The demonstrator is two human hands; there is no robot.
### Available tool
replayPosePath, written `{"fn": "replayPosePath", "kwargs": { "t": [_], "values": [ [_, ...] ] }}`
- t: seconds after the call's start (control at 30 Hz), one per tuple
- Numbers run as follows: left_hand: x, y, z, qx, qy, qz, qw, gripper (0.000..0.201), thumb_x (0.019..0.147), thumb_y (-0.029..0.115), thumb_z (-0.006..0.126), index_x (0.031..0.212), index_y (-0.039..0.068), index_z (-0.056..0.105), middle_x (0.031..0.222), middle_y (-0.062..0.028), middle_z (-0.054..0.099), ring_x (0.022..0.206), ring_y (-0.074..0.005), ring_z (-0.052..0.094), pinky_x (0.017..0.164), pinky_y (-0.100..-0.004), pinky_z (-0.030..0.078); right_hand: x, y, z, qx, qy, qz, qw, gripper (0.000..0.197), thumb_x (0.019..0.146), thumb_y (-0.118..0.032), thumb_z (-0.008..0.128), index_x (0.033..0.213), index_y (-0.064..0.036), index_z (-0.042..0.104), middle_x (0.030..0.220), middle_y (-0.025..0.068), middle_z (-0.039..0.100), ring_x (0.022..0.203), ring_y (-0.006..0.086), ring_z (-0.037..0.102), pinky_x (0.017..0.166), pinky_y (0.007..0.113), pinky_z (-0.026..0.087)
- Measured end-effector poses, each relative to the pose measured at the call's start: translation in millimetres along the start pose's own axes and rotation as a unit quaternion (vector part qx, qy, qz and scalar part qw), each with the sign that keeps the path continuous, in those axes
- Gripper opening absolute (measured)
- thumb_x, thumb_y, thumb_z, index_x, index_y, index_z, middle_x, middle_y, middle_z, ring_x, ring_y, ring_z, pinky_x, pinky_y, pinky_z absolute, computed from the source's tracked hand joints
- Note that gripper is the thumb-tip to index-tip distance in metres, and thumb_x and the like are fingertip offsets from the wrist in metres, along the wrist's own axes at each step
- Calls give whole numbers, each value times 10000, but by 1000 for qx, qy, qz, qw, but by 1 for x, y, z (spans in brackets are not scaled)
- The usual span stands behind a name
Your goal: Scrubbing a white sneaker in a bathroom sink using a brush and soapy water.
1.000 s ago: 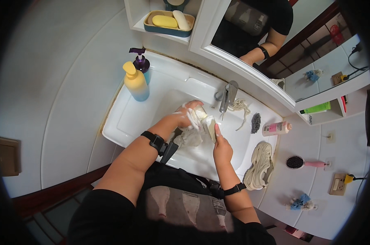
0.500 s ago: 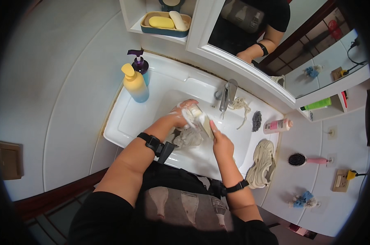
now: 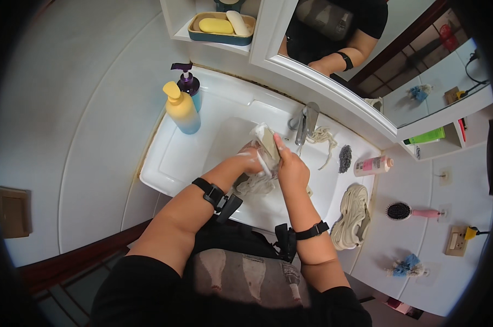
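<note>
Over the white sink basin, my right hand is closed round a flat, pale beige scrub brush with white foam along its left side. My left hand, wet and foamy, is just left of the brush, its fingers partly hidden. It appears to grip a pale soapy shoe, which hangs low in the basin and is mostly covered by my hands and foam. A matching beige sneaker lies on the sink's right rim. Pale shoelaces lie in a heap beside the faucet.
On the left rim stand a yellow-and-blue pump bottle and a purple-topped pump bottle. Grey steel wool and a pink-labelled bottle sit at the right. A mirror cabinet overhangs the back. A hairbrush hangs on the wall.
The brush has tilted more upright and moved up toward the faucet in my right hand. My left hand has dropped lower and sits closer to my right hand.
</note>
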State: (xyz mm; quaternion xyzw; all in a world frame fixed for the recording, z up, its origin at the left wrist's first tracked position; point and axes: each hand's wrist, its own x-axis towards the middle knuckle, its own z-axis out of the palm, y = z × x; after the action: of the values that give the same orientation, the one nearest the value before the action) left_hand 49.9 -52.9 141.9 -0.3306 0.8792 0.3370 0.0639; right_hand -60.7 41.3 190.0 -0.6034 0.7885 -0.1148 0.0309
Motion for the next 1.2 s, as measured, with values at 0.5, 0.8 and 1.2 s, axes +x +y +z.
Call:
{"fn": "replayPosePath", "kwargs": {
  "t": [0.5,0.8,1.2],
  "values": [
    [-3,14,-2,-253,35,25,966,961,513,369,828,1321,131,365,1347,-133,375,1233,-298,385,1032,-352,326,-34,48,0,-2,2,12,1000,625,821,-59,482,1321,-421,381,687,119,595,604,295,596,547,409,465],
    [9,2,21,4,77,26,997,923,576,528,724,1337,149,364,1317,-127,435,1209,-300,428,996,-357,371,-4,26,-13,3,-42,54,998,613,827,-84,447,1301,-468,381,686,126,602,618,300,605,551,406,469],
    [17,-5,13,-180,106,96,973,832,517,269,812,1240,134,423,1177,-114,524,1106,-276,500,956,-333,401,-76,49,14,28,16,50,998,642,794,-34,497,1302,-419,419,626,95,558,541,279,581,488,402,459]
  ]
}}
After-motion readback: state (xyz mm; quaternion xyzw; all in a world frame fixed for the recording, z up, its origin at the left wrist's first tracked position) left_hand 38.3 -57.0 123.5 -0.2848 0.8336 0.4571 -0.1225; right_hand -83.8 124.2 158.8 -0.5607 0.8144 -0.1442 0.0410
